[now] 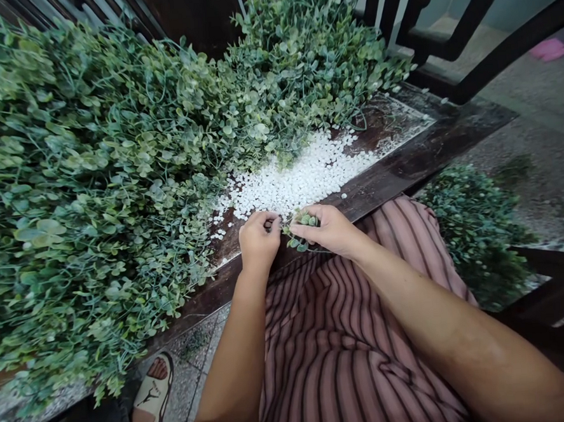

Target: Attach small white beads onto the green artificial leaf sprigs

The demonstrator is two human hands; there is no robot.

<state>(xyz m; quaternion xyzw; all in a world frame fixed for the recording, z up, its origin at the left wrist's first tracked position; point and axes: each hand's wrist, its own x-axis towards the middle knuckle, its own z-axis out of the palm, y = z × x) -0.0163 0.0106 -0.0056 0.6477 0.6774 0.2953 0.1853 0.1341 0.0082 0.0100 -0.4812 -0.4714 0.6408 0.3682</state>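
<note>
My right hand is closed around a small green sprig, whose leaves poke out between thumb and fingers. Just left of it, my left hand has its fingers curled together in a pinch; whatever is between them is too small to make out. Both hands are above the front edge of a dark wooden bench, beside a spread of small white pieces. A large heap of artificial green foliage covers the bench behind and to the left of the pieces.
More green foliage lies low at the right. Dark curved rails rise at the upper right, with a pink item on the floor beyond. Striped cloth covers my lap. A sandaled foot shows at the lower left.
</note>
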